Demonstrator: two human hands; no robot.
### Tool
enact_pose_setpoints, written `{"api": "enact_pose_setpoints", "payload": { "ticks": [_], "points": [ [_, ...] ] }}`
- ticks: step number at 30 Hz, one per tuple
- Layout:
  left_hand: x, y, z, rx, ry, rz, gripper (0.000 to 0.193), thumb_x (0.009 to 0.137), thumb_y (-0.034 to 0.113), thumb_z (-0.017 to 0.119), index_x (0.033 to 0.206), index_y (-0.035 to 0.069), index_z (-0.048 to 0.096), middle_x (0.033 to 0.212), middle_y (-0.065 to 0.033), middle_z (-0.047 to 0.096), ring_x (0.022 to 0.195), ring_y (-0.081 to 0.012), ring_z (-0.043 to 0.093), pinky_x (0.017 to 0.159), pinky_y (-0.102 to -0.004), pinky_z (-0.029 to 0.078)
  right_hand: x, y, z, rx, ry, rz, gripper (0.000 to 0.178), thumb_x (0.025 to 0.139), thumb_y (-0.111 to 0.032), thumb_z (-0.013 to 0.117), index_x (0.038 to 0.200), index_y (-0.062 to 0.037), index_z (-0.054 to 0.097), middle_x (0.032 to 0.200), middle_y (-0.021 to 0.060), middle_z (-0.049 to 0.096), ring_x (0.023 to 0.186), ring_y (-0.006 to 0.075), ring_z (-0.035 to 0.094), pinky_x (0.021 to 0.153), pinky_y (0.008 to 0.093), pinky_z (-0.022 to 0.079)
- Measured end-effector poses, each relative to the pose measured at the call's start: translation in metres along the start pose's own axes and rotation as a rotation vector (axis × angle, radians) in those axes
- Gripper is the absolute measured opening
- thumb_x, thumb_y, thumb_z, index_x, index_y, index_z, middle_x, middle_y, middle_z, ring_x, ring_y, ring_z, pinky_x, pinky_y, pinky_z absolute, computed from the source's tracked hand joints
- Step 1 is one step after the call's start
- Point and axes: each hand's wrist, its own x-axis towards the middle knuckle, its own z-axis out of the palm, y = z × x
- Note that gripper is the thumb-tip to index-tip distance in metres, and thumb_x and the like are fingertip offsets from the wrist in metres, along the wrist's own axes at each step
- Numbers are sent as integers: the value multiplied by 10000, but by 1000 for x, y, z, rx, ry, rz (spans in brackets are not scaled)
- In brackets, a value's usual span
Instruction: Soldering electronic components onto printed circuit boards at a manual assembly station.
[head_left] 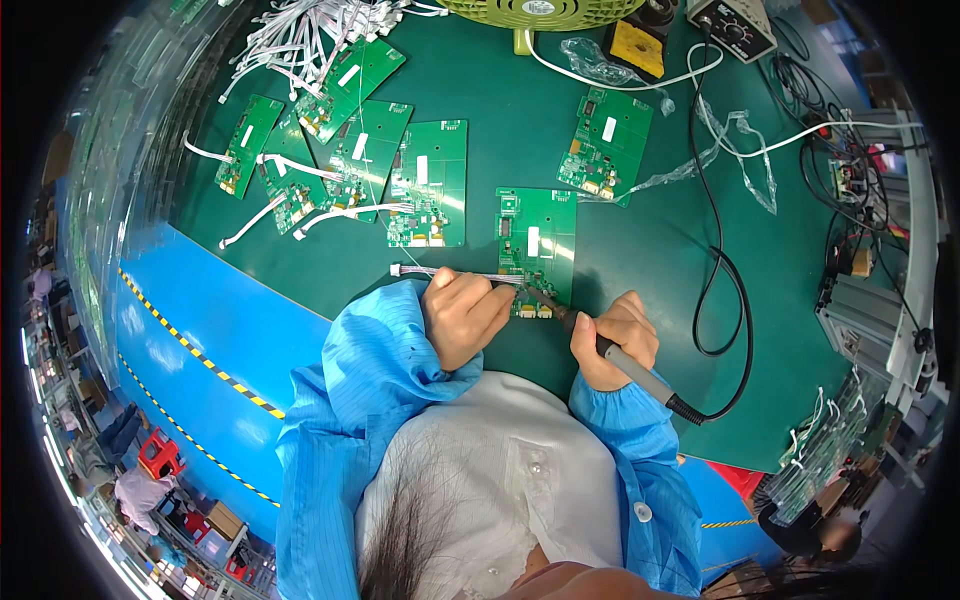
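Observation:
A green circuit board (555, 215) lies on the table in front of me. My right hand (615, 340) is wrapped round the grey handle of a soldering iron (640, 377), whose tip reaches the lower part of this board. From the left, my left hand (465, 315) pinches a white wire cable (418, 270) at the board's edge; its free end has a white connector. A thin strand, apparently solder wire, runs down towards the left hand, but my fingers hide where it ends.
Several circuit boards (440, 165), some with cables, lie at left; another board (607, 140) lies right. Behind are a white cable pile (300, 45), green fan (540, 10), yellow sponge (636, 48) and soldering station (733, 28). The iron's black cord (745, 300) loops at right.

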Motion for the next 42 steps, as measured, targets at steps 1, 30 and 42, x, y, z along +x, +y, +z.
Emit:
{"api": "enact_pose_setpoints", "payload": {
  "ticks": [1, 30, 42],
  "points": [
    [0, 0, -1, 3, -13, 0, 138, 637, -11, 641, 762, 44, 618, 618, -15, 448, 508, -133, 428, 568, -235, 316, 0, 0, -1, -2, -15, -1, 213, 593, 66, 616, 625, -67, 452, 470, 15, 444, 400, 142, 327, 493, 262, 327],
    [23, 1, -21, 174, -211, 147, 207, 660, 70, 585, 867, 68, 590, 944, -52, 546, 842, -172, 509, 869, -354, 357, 0, 6, -12, 35, 141, 36, 222, 582, 75, 625, 621, -69, 460, 474, 6, 452, 399, 134, 337, 495, 252, 329],
    [28, -17, -13, 150, -501, 292, 216, 662, -7, 575, 874, 27, 553, 1018, -101, 533, 766, -208, 548, 660, -265, 462, 3, 5, -12, 15, 175, 39, 221, 572, 68, 643, 607, -73, 476, 480, 1, 454, 400, 132, 357, 492, 243, 339]
  ]
}}
